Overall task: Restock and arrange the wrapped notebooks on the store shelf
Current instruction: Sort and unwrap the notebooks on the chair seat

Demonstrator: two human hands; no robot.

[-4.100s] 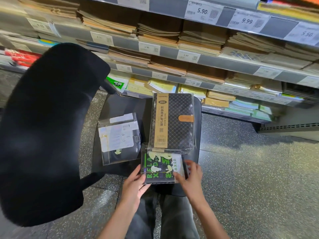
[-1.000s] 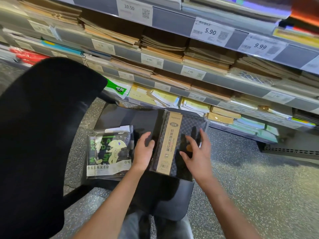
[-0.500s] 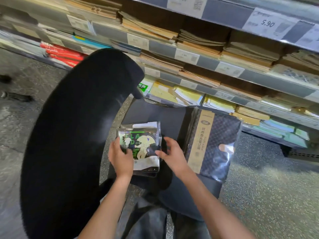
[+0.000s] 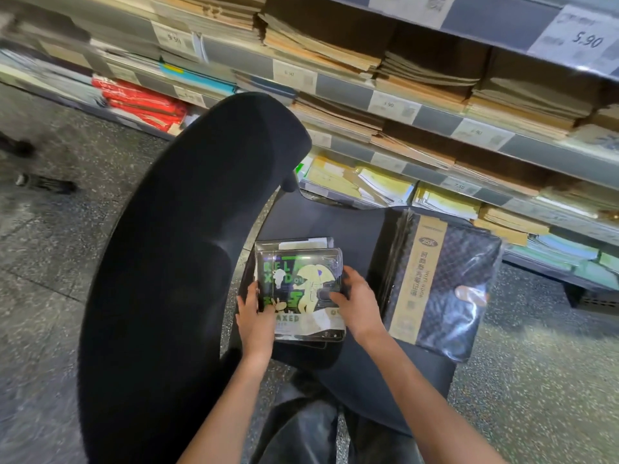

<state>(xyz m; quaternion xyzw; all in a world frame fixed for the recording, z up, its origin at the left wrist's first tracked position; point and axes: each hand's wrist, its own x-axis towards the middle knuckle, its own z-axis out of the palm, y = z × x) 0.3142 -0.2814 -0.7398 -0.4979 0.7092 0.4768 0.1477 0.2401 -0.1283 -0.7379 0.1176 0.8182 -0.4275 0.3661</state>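
A small wrapped notebook with a black, green and cream cartoon cover (image 4: 303,289) tops a short stack of clear-wrapped packs on the black seat of an office chair (image 4: 351,229). The left hand (image 4: 256,318) grips the stack's left edge, thumb on the cover; the right hand (image 4: 358,303) grasps its right edge, fingers curled over the wrap. Just right on the same seat lies a pile of larger dark quilted notebooks with a tan paper band (image 4: 445,289), shiny in plastic. The chair's black backrest (image 4: 174,262) rises at left. Beyond stand grey shelves (image 4: 435,115) of brown and yellow exercise books with white price tags (image 4: 582,38), above a speckled floor (image 4: 536,380)
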